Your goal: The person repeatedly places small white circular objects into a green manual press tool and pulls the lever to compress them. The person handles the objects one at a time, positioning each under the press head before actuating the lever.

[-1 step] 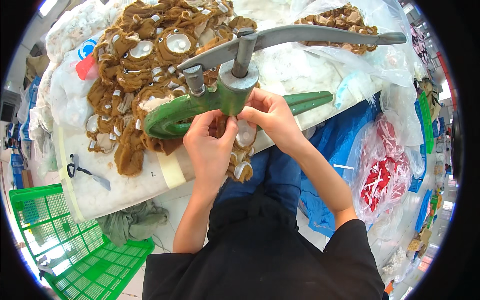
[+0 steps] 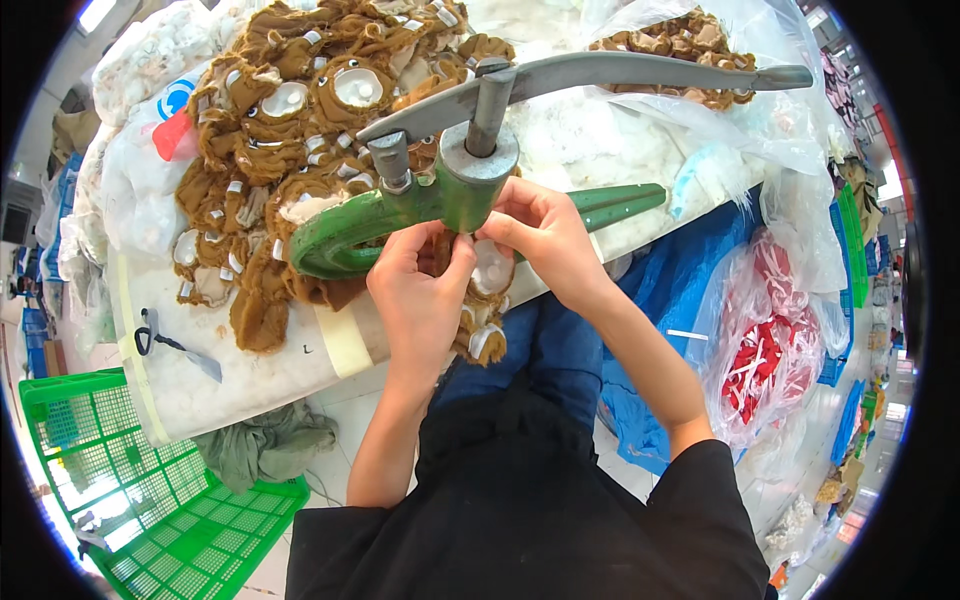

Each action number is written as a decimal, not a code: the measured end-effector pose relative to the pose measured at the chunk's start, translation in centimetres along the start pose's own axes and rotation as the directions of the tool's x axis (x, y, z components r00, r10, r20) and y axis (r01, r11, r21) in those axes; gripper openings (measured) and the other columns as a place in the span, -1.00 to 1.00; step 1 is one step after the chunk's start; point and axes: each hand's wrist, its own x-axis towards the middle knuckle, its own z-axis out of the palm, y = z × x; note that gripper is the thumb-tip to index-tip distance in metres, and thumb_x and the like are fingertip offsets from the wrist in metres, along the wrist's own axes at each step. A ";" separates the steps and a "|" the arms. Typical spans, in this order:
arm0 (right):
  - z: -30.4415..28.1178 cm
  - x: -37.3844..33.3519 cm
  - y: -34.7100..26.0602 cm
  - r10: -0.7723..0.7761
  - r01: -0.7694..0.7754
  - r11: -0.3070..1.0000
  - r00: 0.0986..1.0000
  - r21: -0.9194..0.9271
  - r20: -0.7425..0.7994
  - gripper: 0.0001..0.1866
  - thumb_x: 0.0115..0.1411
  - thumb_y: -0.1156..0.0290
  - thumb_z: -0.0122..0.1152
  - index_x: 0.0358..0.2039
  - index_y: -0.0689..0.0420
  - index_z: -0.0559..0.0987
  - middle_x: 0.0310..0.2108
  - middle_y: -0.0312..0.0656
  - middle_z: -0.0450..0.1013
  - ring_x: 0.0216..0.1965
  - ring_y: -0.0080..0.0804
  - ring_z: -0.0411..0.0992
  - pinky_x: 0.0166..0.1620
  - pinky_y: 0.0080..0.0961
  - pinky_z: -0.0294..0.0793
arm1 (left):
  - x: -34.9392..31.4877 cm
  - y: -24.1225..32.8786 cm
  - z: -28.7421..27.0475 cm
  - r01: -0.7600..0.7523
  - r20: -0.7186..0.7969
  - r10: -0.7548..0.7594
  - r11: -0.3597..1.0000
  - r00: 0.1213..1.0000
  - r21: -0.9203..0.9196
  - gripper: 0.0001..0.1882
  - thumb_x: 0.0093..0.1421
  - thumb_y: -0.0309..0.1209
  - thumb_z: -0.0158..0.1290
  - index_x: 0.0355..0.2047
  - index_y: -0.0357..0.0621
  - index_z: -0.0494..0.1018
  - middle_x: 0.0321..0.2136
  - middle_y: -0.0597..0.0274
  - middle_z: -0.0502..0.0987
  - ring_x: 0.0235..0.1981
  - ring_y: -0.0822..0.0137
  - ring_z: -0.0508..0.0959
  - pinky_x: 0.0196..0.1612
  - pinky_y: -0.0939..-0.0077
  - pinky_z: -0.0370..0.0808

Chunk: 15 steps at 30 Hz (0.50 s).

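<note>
My left hand [image 2: 422, 278] and my right hand [image 2: 540, 232] pinch a brown plush toy skin [image 2: 490, 270] from either side, just under the ram of a green hand press [image 2: 465, 190]. A white plastic disc shows on the skin, and its lower end with white tags hangs over the table edge above my lap. The press's long grey lever [image 2: 620, 70] reaches across to the right above my hands. Part of the skin and my fingertips are hidden by the press body. A heap of similar brown plush skins [image 2: 300, 130], some with eyes and white discs, lies behind and left of the press.
The pale worktable [image 2: 220, 390] carries a dark looped cord tool [image 2: 165, 338] at left. A clear bag of brown pieces [image 2: 690, 45] lies at the back right. Below stand a green plastic crate [image 2: 190, 520] at left, and blue sheeting [image 2: 650, 380] beside a bag of red pieces [image 2: 765, 355] at right.
</note>
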 end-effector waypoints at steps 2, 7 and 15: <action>0.5 -0.5 0.2 -0.066 0.066 0.997 0.998 -0.031 -0.006 -0.85 0.32 0.46 0.26 -0.15 0.24 0.61 -0.28 -0.32 0.60 -0.25 -0.70 0.50 -0.16 -0.66 0.49 | 0.1 -0.2 -0.1 -0.001 0.004 0.001 1.000 1.000 -0.016 -0.80 0.19 -0.55 0.29 -0.18 -0.35 0.63 -0.34 0.22 0.64 -0.45 0.57 0.59 -0.35 0.64 0.54; 1.0 -0.6 0.8 -0.140 0.138 0.989 0.990 -0.056 -0.029 -0.81 0.33 0.46 0.23 -0.10 0.26 0.61 -0.27 -0.30 0.60 -0.24 -0.68 0.50 -0.14 -0.64 0.50 | 0.0 -0.3 -0.1 -0.013 0.011 0.013 0.998 1.000 -0.066 -0.76 0.21 -0.53 0.29 -0.13 -0.37 0.61 -0.37 0.23 0.65 -0.43 0.58 0.59 -0.33 0.64 0.54; -2.3 -0.9 -6.5 -0.938 0.646 0.163 0.337 -0.745 0.087 -0.80 0.23 0.63 0.23 -0.14 0.23 0.67 -0.32 -0.26 0.59 -0.38 -0.56 0.49 -0.31 -0.63 0.45 | -0.1 -0.1 -0.4 0.060 0.026 -0.056 0.988 0.998 -0.145 -0.84 0.28 -0.54 0.25 -0.18 -0.38 0.58 -0.40 0.40 0.58 -0.42 0.68 0.45 -0.34 0.77 0.38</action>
